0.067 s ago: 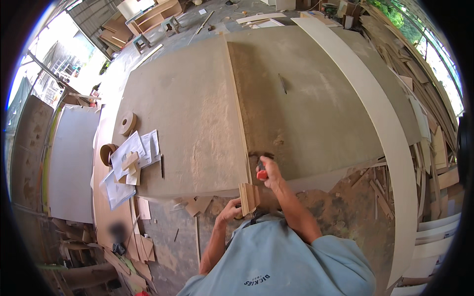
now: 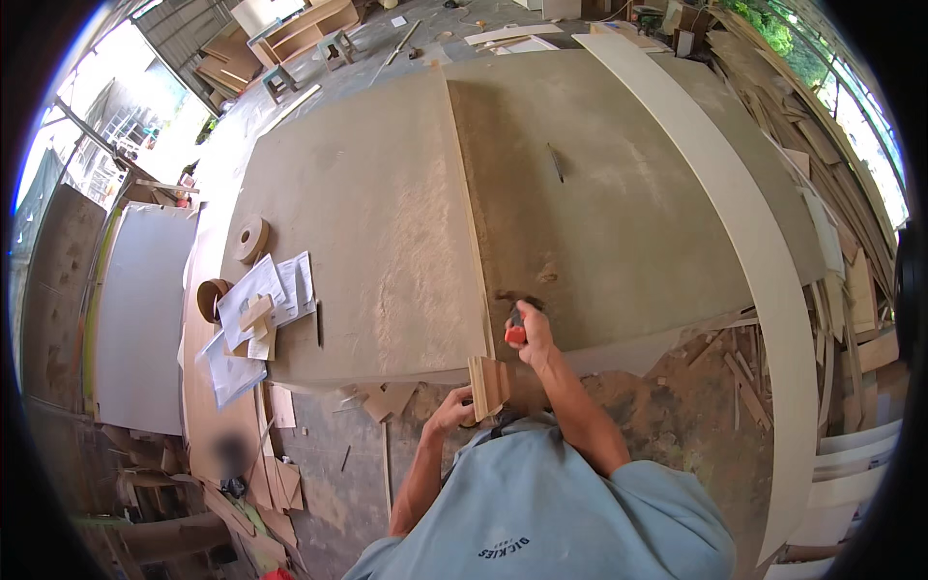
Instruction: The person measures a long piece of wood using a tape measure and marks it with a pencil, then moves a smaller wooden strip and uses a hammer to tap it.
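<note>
Dusty workshop boards are spreading across the big table [image 2: 387,222] while your right hand [image 2: 535,333] is squeezing a red-handled brush [image 2: 515,329] at lower middle, and your left hand [image 2: 451,411] is gripping the small wood block [image 2: 486,385] to steady it.

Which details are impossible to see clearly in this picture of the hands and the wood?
- Head view: the tool in the right hand; only a red handle shows, the fingers cover the rest.
- Left hand: its grip on the small wooden block is hidden behind the block.
- Papers: too small to read.
</note>
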A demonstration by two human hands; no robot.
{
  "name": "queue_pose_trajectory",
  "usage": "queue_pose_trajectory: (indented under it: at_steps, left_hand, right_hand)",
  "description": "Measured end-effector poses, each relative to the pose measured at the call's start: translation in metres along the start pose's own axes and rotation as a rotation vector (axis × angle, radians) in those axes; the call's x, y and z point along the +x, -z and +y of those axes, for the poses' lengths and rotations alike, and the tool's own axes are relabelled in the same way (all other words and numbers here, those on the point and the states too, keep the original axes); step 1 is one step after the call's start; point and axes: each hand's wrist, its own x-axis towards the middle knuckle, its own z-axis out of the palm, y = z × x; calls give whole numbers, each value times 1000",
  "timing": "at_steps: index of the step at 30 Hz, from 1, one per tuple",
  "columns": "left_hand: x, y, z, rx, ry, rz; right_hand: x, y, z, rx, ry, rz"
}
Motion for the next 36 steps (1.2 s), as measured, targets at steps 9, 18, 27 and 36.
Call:
queue_pose_trajectory:
  at_steps: [9, 18, 27, 36]
  left_hand:
    - [-2, 7, -1, 7, 1, 9]
    - [-15, 25, -10, 145, -40, 40]
    - [-113, 82, -30, 72, 140, 200]
    - [-197, 53, -7, -276, 66, 436]
  right_hand:
    - [-15, -16, 8, 23, -43, 66]
    - [-10, -22, 28, -56, 24, 114]
    - [44, -33, 21, 32, 243, 82]
    - [29, -49, 62, -126, 286, 292]
